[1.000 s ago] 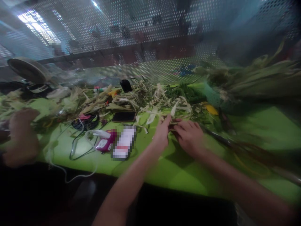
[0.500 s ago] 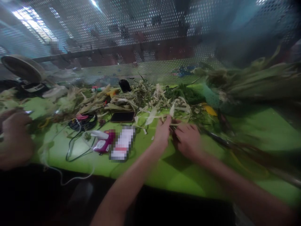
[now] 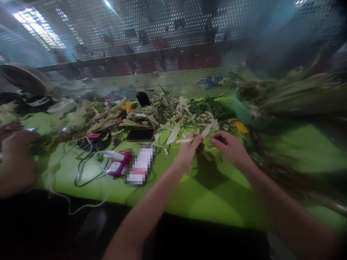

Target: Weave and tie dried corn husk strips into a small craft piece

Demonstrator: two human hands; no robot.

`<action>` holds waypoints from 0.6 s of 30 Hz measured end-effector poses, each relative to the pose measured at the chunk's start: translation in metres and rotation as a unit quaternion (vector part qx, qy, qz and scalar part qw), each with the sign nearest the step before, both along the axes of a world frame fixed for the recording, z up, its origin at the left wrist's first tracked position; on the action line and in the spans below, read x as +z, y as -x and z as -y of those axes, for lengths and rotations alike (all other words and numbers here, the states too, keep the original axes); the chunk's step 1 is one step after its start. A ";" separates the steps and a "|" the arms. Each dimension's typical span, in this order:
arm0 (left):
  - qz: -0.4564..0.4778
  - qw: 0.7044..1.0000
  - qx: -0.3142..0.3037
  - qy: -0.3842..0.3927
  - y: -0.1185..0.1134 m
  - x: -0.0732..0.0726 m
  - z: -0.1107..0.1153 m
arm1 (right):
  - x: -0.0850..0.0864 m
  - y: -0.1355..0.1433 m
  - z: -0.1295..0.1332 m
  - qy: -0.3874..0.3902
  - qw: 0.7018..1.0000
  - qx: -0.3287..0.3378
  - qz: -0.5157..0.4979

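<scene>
My left hand (image 3: pixel 187 151) is closed, with a pale strip of dry husk (image 3: pixel 209 128) between its thumb and fingers. Darker bits show below its fingertips, too blurred to name. A short gap to the right, my right hand (image 3: pixel 230 145) hovers over the table with thumb and fingers pinched together. Whatever it may hold is too small to make out. Just beyond both hands lie loose pale husk strips (image 3: pixel 175 133) in a tangled heap.
On the green table (image 3: pixel 179 202) lie a dark phone (image 3: pixel 140 134), a blurred-out phone (image 3: pixel 141 166), a magenta tissue pack (image 3: pixel 119 164) and cables (image 3: pixel 78 173). A large husk bundle (image 3: pixel 295 94) is at right. Another person's arm (image 3: pixel 18 159) rests at left. Perforated metal (image 3: pixel 162 36) stands behind.
My hands were close together; my right hand has moved away to the right, leaving a gap. The husk strip by my left hand now leans more to the right.
</scene>
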State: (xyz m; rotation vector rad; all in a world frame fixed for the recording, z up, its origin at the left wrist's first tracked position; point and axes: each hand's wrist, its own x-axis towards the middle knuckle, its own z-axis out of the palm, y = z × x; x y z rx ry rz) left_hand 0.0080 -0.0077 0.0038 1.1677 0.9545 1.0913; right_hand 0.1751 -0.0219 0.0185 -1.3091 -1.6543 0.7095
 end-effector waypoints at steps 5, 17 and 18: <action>0.015 0.996 -0.081 0.035 -0.010 -0.001 0.007 | -0.006 -0.003 -0.009 0.018 0.990 -0.007 -0.142; 0.002 0.994 -0.094 0.060 -0.008 -0.002 0.008 | -0.008 -0.025 -0.019 -0.060 0.988 -0.115 -0.077; -0.019 0.994 -0.100 0.048 -0.006 -0.001 0.007 | -0.006 -0.027 -0.018 -0.081 0.988 -0.123 -0.038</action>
